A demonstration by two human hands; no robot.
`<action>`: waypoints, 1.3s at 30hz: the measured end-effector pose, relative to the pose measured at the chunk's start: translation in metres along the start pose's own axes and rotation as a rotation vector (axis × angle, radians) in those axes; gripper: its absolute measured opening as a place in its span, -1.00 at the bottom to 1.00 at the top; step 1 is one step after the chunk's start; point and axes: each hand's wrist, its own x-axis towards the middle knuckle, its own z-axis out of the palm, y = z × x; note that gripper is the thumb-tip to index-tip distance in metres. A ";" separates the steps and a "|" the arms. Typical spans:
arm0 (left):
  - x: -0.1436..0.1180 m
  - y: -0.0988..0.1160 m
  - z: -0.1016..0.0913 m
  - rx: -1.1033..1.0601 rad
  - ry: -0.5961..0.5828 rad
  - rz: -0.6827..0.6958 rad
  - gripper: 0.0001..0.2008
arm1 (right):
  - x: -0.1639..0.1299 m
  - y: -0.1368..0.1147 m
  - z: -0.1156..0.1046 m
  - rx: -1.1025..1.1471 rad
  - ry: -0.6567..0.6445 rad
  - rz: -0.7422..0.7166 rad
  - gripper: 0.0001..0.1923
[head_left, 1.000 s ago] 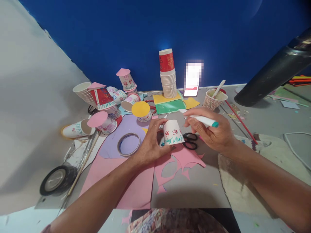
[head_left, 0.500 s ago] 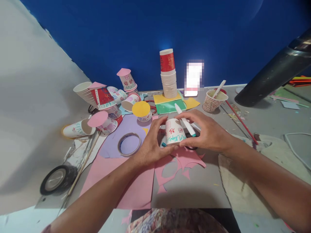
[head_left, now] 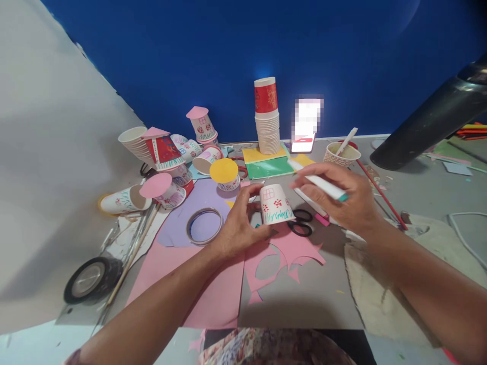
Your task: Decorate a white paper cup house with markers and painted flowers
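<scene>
Upside down in my left hand [head_left: 243, 218] is a white paper cup [head_left: 277, 204], its fingers and thumb around the left side. Pink window lines, red flowers and green grass strokes decorate the cup. My right hand [head_left: 338, 195], apart from the cup and to its right, grips a white marker [head_left: 327, 187] with a green end. Beneath that hand lie another white marker [head_left: 310, 202] with a pink end and black-handled scissors [head_left: 301, 229], their blades hidden. Cut pink paper scraps [head_left: 291, 248] are on the table below the cup.
A tall cup stack [head_left: 268, 133] and a lit phone [head_left: 304, 126] stand at the back. Decorated cups [head_left: 167, 152] crowd the left, near a tape roll [head_left: 204, 226]. To the right are a cup with a stick [head_left: 338, 155], a dark cylinder [head_left: 422, 119] and a cloth [head_left: 384, 284].
My right hand has come off the cup and moved right with the marker. My left hand keeps the cup, which is turned so its pink window shows. The scissors' handles are now uncovered.
</scene>
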 end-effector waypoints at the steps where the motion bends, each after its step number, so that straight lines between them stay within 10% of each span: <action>1: 0.000 0.001 0.000 0.004 0.004 0.006 -0.25 | -0.002 -0.003 0.000 -0.011 0.039 -0.020 -0.82; 39: 0.000 -0.009 -0.002 -0.002 -0.023 0.037 -0.22 | -0.005 -0.016 0.003 -0.100 -0.025 -0.078 -0.83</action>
